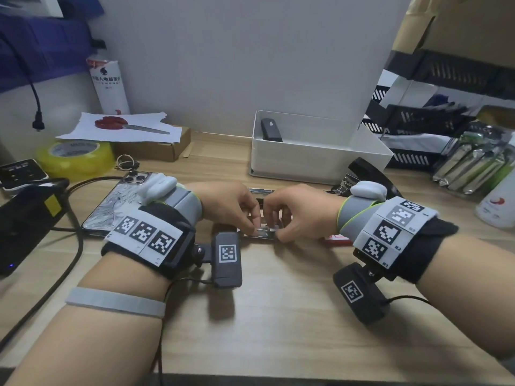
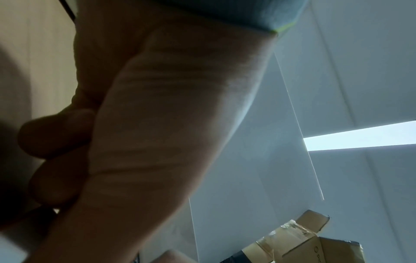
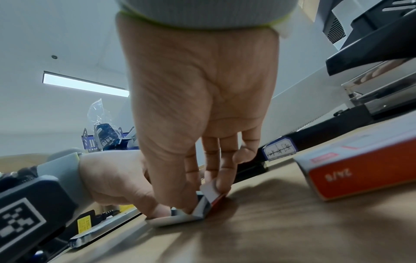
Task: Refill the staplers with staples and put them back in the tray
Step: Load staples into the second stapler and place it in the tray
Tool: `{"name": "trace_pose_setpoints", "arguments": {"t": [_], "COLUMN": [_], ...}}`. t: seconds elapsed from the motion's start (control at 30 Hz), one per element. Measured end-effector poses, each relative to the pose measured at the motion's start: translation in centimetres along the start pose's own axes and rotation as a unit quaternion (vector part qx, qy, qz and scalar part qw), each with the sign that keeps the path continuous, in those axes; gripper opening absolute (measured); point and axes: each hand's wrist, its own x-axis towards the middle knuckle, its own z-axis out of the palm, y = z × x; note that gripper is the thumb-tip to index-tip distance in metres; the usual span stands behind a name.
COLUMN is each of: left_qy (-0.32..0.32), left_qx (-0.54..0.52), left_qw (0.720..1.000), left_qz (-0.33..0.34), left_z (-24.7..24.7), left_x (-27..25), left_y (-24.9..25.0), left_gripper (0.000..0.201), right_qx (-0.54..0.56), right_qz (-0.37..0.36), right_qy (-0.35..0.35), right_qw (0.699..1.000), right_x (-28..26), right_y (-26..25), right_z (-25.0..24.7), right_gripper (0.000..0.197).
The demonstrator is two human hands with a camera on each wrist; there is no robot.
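Note:
Both hands meet at the middle of the desk on a small grey staple box (image 1: 266,232) (image 3: 180,218) that lies on the wood. My left hand (image 1: 255,229) (image 3: 157,210) pinches its left end. My right hand (image 1: 278,232) (image 3: 198,195) pinches its raised right flap. In the left wrist view only the palm and curled fingers (image 2: 56,135) show. A red 24/6 staple box (image 1: 337,240) (image 3: 360,169) lies by my right wrist. Behind that wrist a black stapler (image 1: 367,174) (image 3: 371,80) stands open. The white tray (image 1: 320,162) holds another black stapler (image 1: 271,129).
A phone (image 1: 117,207), a black power brick (image 1: 25,218) and cables lie at the left. Yellow tape (image 1: 75,157) and red scissors (image 1: 111,123) on a cardboard box sit behind them. Black file trays (image 1: 434,126) and packets (image 1: 473,162) crowd the right.

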Motion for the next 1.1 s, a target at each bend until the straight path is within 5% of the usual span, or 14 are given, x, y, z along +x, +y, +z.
{"name": "trace_pose_setpoints", "arguments": {"t": [0.3,0.53,0.67,0.93,1.1], "left_qy": [0.005,-0.010,-0.004,0.038,0.048], "left_qx": [-0.223,-0.504,-0.596,-0.709,-0.700], "left_qw": [0.974,0.859,0.800,0.702,0.708], "left_qz": [0.034,0.088,0.068,0.055,0.080], "left_z": [-1.0,-0.8,-0.6,-0.8,-0.6], "left_x": [-0.9,-0.3,-0.2,-0.2,0.3], "left_y": [-1.4,-2.2,-2.0,-2.2,-3.6], "left_gripper": [0.003,0.018,0.038,0.016,0.025], "right_qx": [0.137,0.295,0.275,0.178,0.166], "right_qz": [0.035,0.014,-0.003,-0.007,-0.005], "right_qy": [0.048,0.129,0.172,0.185,0.198], "right_qw": [0.989,0.947,0.946,0.967,0.966], "right_x": [-0.2,0.7,2.4,4.8,5.0], "right_y": [1.1,1.8,0.8,-1.1,-0.9], "right_z": [-0.7,-2.2,-2.8,-3.1,-3.0], "right_gripper": [0.015,0.017,0.016,0.013,0.006]}}
